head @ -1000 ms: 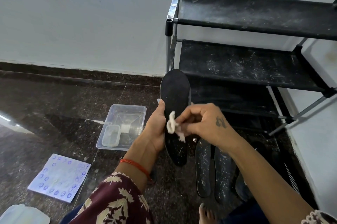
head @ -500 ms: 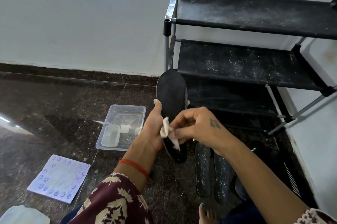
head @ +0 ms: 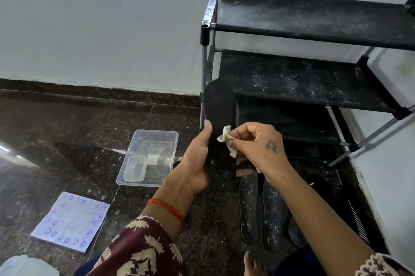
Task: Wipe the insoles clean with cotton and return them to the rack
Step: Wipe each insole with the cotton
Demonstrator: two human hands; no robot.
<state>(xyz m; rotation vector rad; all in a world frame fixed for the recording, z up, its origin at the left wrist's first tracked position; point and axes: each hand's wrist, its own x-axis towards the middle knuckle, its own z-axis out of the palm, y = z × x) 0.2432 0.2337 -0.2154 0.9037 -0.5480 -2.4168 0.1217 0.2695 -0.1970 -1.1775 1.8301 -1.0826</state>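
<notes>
My left hand (head: pixel 194 158) grips a black insole (head: pixel 219 109) upright by its lower half, thumb along its left edge. My right hand (head: pixel 258 147) pinches a small wad of white cotton (head: pixel 225 138) against the insole's middle. Two dusty black insoles (head: pixel 260 206) lie side by side on the floor below my right wrist. The black shoe rack (head: pixel 314 82) stands just behind, its fabric shelves speckled with white dust.
A clear plastic tub (head: pixel 155 141) with a smaller container inside sits on the dark granite floor left of my hands. A blue-patterned cloth (head: pixel 71 221) lies further left. A white wall runs behind; a white panel stands at the right. My bare toes (head: pixel 252 262) show below.
The cotton in my right hand has slid up the insole from near its lower part to its middle. My left hand keeps its hold on the insole.
</notes>
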